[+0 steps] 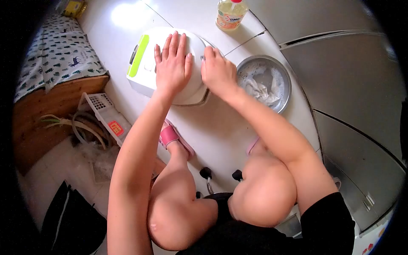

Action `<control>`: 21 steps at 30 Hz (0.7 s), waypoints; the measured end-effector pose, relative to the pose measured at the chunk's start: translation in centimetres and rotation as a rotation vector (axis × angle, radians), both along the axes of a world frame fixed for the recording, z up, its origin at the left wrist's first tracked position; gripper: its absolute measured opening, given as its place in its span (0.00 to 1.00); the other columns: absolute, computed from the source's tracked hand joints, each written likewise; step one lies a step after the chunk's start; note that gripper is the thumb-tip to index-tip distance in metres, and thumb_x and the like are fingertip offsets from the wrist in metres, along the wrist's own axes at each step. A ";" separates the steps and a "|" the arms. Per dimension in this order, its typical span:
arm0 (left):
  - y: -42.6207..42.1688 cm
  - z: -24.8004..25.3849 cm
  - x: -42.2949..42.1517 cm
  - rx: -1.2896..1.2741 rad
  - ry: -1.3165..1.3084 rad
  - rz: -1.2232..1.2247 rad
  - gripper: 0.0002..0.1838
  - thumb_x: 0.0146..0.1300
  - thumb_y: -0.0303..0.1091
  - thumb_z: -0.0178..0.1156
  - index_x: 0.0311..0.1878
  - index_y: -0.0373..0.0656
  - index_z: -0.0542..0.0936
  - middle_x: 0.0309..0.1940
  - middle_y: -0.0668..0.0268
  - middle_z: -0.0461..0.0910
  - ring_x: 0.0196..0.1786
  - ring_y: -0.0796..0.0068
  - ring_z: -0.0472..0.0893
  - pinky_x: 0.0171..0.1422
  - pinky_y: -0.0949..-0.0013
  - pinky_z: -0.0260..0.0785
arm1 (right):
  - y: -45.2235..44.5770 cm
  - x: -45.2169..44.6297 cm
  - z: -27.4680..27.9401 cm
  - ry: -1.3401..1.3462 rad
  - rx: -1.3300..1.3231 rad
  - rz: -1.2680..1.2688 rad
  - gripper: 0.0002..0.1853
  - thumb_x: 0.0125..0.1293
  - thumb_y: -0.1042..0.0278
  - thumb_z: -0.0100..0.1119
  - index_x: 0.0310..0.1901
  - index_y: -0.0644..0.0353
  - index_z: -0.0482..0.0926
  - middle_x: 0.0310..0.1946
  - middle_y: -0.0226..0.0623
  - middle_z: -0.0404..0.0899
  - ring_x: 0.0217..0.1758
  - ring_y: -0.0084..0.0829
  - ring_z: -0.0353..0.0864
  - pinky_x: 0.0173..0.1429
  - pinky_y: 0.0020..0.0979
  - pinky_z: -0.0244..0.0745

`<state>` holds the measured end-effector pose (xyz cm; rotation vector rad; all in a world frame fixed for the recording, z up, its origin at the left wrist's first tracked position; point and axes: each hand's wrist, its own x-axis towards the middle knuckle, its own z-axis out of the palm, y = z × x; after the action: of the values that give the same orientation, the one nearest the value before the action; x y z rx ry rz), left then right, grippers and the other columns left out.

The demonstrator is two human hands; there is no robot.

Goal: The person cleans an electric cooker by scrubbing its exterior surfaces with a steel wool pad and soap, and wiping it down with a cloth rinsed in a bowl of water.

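Note:
A white rice cooker (144, 68) with a lime-green front strip (139, 56) stands on the tiled floor between my feet and the wall side. My left hand (173, 63) lies flat on its lid, fingers stretched out and a little apart. At the lid's right edge my right hand (219, 70) is closed, thumb against curled fingers. A small dark bit shows by its thumb, but what the fingers hold is hidden. Just right of that hand sits a round metal basin (287, 78) with sudsy water and a crumpled pale cloth (265, 89) in it.
A bottle of yellowish liquid (230, 17) with a red cap stands beyond the basin. Grey metal cabinet doors (340, 72) line the right. To the left are a white plastic basket (102, 112) and a wooden box (55, 97) under a patterned cloth (55, 55).

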<state>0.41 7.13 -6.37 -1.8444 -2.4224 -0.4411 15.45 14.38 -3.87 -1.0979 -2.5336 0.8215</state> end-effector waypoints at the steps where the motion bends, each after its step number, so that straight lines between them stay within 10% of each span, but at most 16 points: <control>1: -0.1 -0.1 0.2 -0.006 -0.003 -0.001 0.32 0.76 0.48 0.41 0.79 0.49 0.58 0.80 0.58 0.55 0.82 0.57 0.51 0.83 0.42 0.32 | 0.5 -0.3 -0.2 -0.014 0.008 0.000 0.12 0.68 0.67 0.50 0.50 0.64 0.69 0.43 0.55 0.80 0.41 0.58 0.85 0.43 0.54 0.81; 13: -0.1 0.1 0.1 0.016 -0.015 -0.017 0.31 0.76 0.48 0.41 0.79 0.48 0.59 0.79 0.58 0.55 0.82 0.57 0.51 0.83 0.42 0.34 | 9.4 -7.2 -1.1 -0.156 -0.102 0.077 0.15 0.70 0.61 0.47 0.51 0.60 0.74 0.50 0.49 0.82 0.52 0.54 0.82 0.55 0.54 0.76; 21: 0.1 -0.3 0.0 0.023 -0.002 -0.009 0.32 0.74 0.47 0.43 0.78 0.46 0.59 0.79 0.58 0.56 0.81 0.58 0.53 0.83 0.43 0.35 | 0.4 0.2 -0.9 -0.022 0.173 0.013 0.10 0.68 0.67 0.54 0.47 0.60 0.71 0.41 0.49 0.77 0.41 0.53 0.83 0.40 0.50 0.80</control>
<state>0.44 7.28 -6.67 -1.8481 -2.4008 -0.4697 15.64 14.82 -4.76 -1.0413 -2.5761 0.5833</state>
